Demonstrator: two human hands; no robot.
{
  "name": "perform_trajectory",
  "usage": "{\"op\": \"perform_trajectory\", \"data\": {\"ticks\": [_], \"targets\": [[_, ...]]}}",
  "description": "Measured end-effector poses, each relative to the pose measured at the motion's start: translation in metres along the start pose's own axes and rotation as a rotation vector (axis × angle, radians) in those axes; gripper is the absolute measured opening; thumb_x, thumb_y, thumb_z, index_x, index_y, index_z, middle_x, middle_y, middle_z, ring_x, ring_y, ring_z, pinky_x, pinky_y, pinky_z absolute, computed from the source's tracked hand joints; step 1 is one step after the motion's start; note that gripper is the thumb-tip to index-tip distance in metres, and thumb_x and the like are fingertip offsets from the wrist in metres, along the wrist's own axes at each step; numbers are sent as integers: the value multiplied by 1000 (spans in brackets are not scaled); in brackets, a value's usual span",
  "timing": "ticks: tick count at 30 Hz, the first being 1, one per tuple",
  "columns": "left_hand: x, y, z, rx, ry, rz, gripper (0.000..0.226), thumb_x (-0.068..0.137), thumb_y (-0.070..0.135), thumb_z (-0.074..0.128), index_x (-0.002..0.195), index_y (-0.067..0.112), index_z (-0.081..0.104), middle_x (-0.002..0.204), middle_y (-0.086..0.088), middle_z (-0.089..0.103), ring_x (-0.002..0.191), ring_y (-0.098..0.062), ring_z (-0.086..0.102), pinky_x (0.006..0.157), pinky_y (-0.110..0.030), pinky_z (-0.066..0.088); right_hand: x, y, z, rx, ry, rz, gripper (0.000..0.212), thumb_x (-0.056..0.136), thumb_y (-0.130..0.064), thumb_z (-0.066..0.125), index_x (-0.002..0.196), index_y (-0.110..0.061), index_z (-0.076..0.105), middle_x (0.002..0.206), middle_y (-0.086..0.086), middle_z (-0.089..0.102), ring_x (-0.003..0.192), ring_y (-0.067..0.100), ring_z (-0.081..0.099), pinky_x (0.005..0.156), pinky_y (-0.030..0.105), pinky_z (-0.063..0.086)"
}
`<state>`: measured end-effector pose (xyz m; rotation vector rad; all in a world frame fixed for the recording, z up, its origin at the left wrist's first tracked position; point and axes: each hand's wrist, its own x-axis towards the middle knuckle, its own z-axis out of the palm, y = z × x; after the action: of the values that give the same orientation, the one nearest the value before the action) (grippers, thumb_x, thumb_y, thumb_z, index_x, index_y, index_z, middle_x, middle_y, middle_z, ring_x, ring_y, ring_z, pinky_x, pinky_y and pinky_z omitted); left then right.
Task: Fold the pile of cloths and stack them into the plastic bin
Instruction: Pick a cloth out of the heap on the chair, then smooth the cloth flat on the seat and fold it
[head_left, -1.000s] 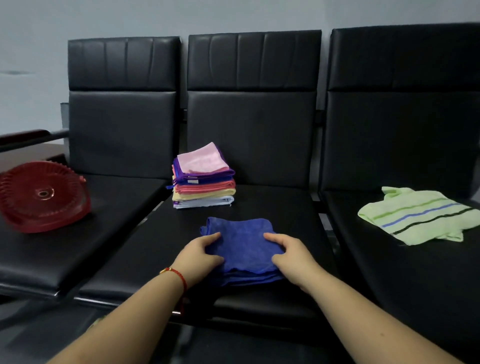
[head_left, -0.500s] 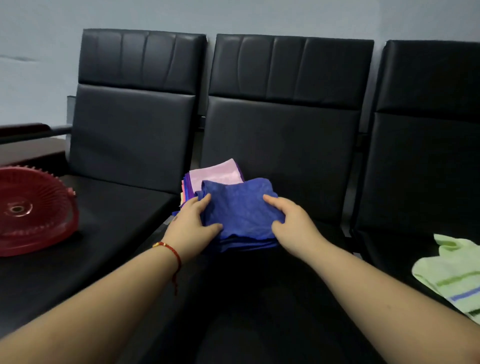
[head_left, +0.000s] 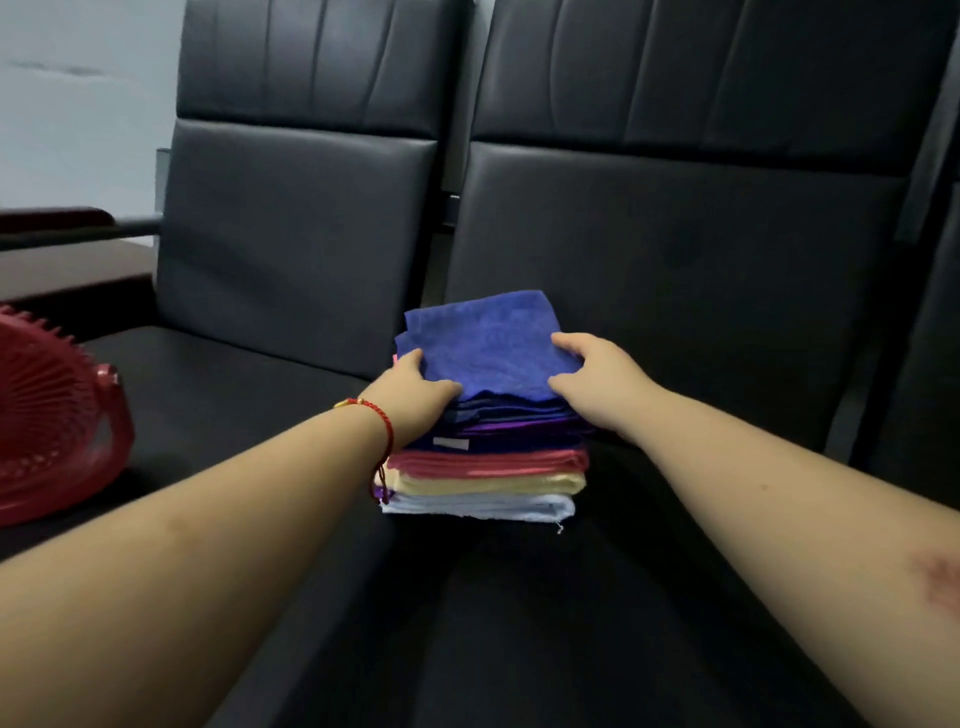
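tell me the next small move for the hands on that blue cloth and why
Probably let go and draw both hands back. The folded blue cloth already lies on top of the stack of folded cloths, roughly in line with it, while the left hand and right hand grip its sides.

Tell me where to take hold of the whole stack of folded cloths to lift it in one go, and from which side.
Take the stack at its bottom layer, the pale blue cloth, one hand sliding under each short side, left and right. The layers are loose and soft, so a grip higher up would likely lift only the blue cloth that the left hand and right hand now hold.
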<state>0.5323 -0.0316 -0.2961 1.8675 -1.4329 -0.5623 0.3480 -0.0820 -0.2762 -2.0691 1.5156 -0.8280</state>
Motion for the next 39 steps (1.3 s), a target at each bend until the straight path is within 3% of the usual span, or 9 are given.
{"op": "perform_trajectory", "data": {"ticks": [3,6,9,13,17,22,28,35,39], "targets": [[-3,-8,9,-79,68,17,58,89,34,53,142,21,34,148,-4,37,122,-25,47,92,-29,36,-10,15,5,52,9,17,59,92,-21,58,146,-20,36,148,-3,40,85,6,56,66,15,40],[-21,-5,9,156,248,59,63,90,36,52,147,21,28,157,-6,17,139,-27,26,110,-37,23,-28,23,-3,49,40,26,56,90,-25,60,143,-20,41,140,2,48,86,9,57,73,20,39],[-53,15,12,304,350,234,56,89,28,52,142,21,36,157,-6,18,140,-25,24,111,-36,19,-61,26,-20,29,55,51,52,89,-24,62,138,-23,46,127,5,54,79,11,58,64,22,41],[-112,47,46,259,106,346,52,91,28,53,140,22,39,158,-3,16,142,-21,21,112,-30,17,-132,43,-42,-14,14,122,47,86,-26,64,131,-26,51,123,6,56,79,13,57,71,22,43],[-193,77,112,215,-243,404,52,93,37,52,141,23,36,158,-3,14,144,-19,19,115,-28,17,-242,87,-74,-235,-35,206,45,88,-30,58,132,-28,48,135,-5,43,115,14,52,95,25,41],[-284,114,205,242,-470,549,50,96,41,45,143,26,34,158,3,14,144,-13,17,115,-25,14,-356,162,-120,-505,24,329,49,94,-41,47,141,-29,38,150,-5,31,140,14,27,113,29,21],[-343,162,290,431,-612,718,52,102,36,23,152,25,12,160,5,-1,147,-13,-6,118,-35,-5,-403,220,-167,-504,25,614,69,96,-58,27,153,-25,9,161,1,-1,148,16,-4,120,37,-1],[-314,199,337,557,-559,726,54,101,36,12,153,24,4,159,-3,-15,147,-17,-7,119,-36,-4,-364,253,-180,-460,244,673,74,97,-49,36,153,-23,-5,159,5,-18,146,23,8,118,48,2],[-294,214,354,355,-532,836,42,99,30,28,141,28,33,155,-1,24,139,-14,25,114,-31,15,-338,269,-185,-422,290,668,53,101,-30,32,150,-21,16,160,2,1,143,22,16,117,51,3]]}}
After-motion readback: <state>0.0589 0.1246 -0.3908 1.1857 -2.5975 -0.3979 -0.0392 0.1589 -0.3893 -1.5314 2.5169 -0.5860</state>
